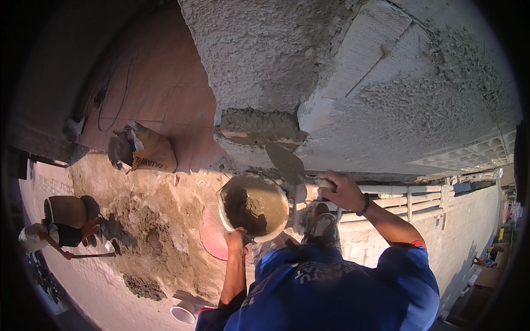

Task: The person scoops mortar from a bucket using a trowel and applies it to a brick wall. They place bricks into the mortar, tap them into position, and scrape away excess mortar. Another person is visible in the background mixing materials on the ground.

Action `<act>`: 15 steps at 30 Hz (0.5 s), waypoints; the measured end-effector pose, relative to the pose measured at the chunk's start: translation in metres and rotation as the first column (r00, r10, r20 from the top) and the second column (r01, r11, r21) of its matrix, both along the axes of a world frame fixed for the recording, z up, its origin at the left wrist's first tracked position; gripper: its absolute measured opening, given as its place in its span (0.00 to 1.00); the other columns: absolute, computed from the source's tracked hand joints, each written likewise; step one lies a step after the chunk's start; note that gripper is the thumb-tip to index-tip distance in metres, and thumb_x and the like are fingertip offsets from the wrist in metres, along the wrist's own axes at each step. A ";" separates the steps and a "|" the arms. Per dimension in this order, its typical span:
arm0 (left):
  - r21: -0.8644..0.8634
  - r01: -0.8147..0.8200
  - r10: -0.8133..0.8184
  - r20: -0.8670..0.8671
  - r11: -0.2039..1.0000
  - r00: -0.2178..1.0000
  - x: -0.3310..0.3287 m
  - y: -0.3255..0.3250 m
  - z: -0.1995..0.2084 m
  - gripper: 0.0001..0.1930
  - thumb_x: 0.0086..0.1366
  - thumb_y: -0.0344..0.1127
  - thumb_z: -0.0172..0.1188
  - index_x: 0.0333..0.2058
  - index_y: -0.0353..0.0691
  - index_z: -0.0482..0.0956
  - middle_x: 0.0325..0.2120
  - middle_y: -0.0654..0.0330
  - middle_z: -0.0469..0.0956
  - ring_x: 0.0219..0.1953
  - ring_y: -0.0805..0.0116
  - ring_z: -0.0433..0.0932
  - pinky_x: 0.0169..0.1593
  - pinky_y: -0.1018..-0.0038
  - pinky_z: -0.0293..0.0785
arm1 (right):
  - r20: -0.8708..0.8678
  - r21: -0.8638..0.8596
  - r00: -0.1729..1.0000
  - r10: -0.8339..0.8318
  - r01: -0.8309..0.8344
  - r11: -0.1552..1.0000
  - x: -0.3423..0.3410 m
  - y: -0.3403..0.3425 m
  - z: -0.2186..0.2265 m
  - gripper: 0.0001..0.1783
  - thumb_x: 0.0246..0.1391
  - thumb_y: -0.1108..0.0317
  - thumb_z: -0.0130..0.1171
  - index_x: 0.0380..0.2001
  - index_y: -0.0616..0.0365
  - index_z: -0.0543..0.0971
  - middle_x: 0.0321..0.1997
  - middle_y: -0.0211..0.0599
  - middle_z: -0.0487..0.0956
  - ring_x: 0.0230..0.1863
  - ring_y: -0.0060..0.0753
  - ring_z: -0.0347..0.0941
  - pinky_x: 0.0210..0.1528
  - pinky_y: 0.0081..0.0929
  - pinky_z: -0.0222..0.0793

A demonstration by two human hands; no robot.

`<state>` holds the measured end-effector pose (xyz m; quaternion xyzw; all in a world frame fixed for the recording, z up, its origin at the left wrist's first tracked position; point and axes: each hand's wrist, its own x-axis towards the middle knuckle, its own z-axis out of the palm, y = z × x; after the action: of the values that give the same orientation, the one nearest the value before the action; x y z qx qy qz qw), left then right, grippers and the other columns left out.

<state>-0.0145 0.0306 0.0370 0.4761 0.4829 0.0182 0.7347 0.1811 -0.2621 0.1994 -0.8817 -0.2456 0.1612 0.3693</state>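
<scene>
My left hand (pixel 236 241) grips the near left rim of a round bucket (pixel 281 225). Inside the bucket is wet grey mortar (pixel 270 201), with a dark shadow across part of it. My right hand (pixel 343 192) is closed around the handle of a pointed trowel (pixel 285 164). The trowel's broad grey blade points left, between the bucket's far rim and a ledge of rough mortar (pixel 262 124) at the foot of the wall. Freshly coated grey plaster (pixel 259 60) covers the wall above the ledge. Under the bucket a pink-red round thing (pixel 212 237) partly shows.
A torn brown paper sack (pixel 154 153) lies beside reddish floor tiles (pixel 185 110). At left a co-worker (pixel 66 218) bends with a long-handled tool (pixel 96 255) by a heap of sandy mix (pixel 146 220). Pale horizontal rails (pixel 392 201) run right of me. A white bucket (pixel 184 312) stands lower left.
</scene>
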 end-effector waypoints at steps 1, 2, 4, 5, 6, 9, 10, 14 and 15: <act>-0.014 0.021 -0.021 -0.022 1.000 1.000 0.006 0.000 0.005 0.16 0.47 0.16 0.51 0.36 0.38 0.73 0.21 0.65 0.71 0.17 0.74 0.69 0.18 0.77 0.65 | -0.140 -0.029 0.990 0.004 -0.008 1.000 -0.009 0.003 0.007 0.23 0.49 0.62 0.64 0.48 0.60 0.76 0.33 0.56 0.80 0.36 0.54 0.79 0.40 0.41 0.76; -0.034 0.014 -0.015 -0.012 0.999 1.000 0.010 -0.001 0.008 0.14 0.48 0.17 0.51 0.34 0.37 0.73 0.21 0.63 0.72 0.17 0.72 0.70 0.19 0.75 0.68 | -0.115 -0.099 0.991 0.061 -0.072 0.992 -0.017 0.006 0.002 0.23 0.49 0.63 0.63 0.48 0.60 0.75 0.36 0.54 0.80 0.37 0.54 0.79 0.41 0.42 0.75; -0.085 0.031 -0.031 0.002 0.996 1.000 0.020 -0.007 0.012 0.11 0.48 0.18 0.51 0.31 0.37 0.74 0.21 0.61 0.73 0.16 0.68 0.73 0.19 0.72 0.74 | -0.091 -0.249 0.985 0.148 -0.166 0.954 -0.034 0.008 -0.016 0.23 0.49 0.65 0.59 0.50 0.60 0.75 0.42 0.51 0.79 0.40 0.52 0.78 0.44 0.44 0.74; -0.122 0.070 -0.071 -0.007 0.990 0.997 0.023 -0.009 0.010 0.10 0.48 0.18 0.51 0.30 0.37 0.74 0.21 0.60 0.73 0.17 0.67 0.73 0.20 0.70 0.75 | -0.090 -0.295 0.981 0.170 -0.189 0.937 -0.040 0.011 -0.024 0.24 0.46 0.64 0.60 0.48 0.59 0.75 0.38 0.52 0.79 0.41 0.53 0.78 0.44 0.46 0.74; -0.161 0.106 -0.110 -0.015 0.981 0.994 0.025 -0.010 0.007 0.10 0.48 0.18 0.51 0.30 0.38 0.73 0.21 0.60 0.73 0.17 0.66 0.74 0.21 0.69 0.77 | -0.092 -0.343 0.977 0.194 -0.214 0.915 -0.043 0.016 -0.032 0.24 0.44 0.63 0.62 0.47 0.59 0.76 0.35 0.52 0.79 0.41 0.54 0.78 0.45 0.47 0.74; -0.216 0.115 -0.127 -0.044 0.970 0.991 0.029 -0.006 -0.026 0.09 0.49 0.18 0.52 0.30 0.37 0.75 0.22 0.58 0.74 0.20 0.64 0.76 0.21 0.68 0.77 | -0.115 -0.412 0.956 0.270 -0.294 0.863 -0.048 0.031 -0.075 0.23 0.40 0.67 0.62 0.44 0.60 0.75 0.40 0.52 0.78 0.40 0.52 0.77 0.42 0.47 0.73; -0.224 0.101 -0.117 -0.061 0.969 0.991 0.030 -0.004 -0.037 0.09 0.49 0.19 0.53 0.30 0.36 0.75 0.22 0.58 0.75 0.20 0.63 0.77 0.21 0.69 0.76 | -0.080 -0.357 0.964 0.252 -0.264 0.896 -0.051 0.035 -0.086 0.22 0.40 0.67 0.62 0.42 0.61 0.75 0.40 0.51 0.78 0.40 0.52 0.77 0.41 0.47 0.73; -0.454 0.200 -0.254 -0.060 0.868 0.965 0.038 0.001 -0.047 0.12 0.47 0.23 0.56 0.34 0.37 0.75 0.28 0.55 0.77 0.31 0.55 0.79 0.41 0.55 0.77 | 0.347 0.004 0.938 -0.002 0.001 1.000 -0.075 0.028 -0.100 0.12 0.43 0.70 0.60 0.33 0.61 0.75 0.31 0.46 0.78 0.36 0.51 0.77 0.38 0.46 0.73; -0.445 0.210 -0.282 -0.100 0.870 0.954 0.039 0.002 -0.046 0.15 0.46 0.24 0.57 0.36 0.37 0.75 0.32 0.56 0.78 0.38 0.53 0.78 0.50 0.51 0.73 | 0.288 0.066 0.952 -0.109 0.094 0.993 -0.074 0.023 -0.088 0.08 0.44 0.69 0.60 0.28 0.61 0.74 0.28 0.44 0.77 0.35 0.51 0.77 0.37 0.45 0.73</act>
<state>0.0246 0.0323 -0.0088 0.3600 0.4684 -0.2212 0.7759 0.1074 -0.2392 0.1114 -0.8974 -0.2557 0.0044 0.3596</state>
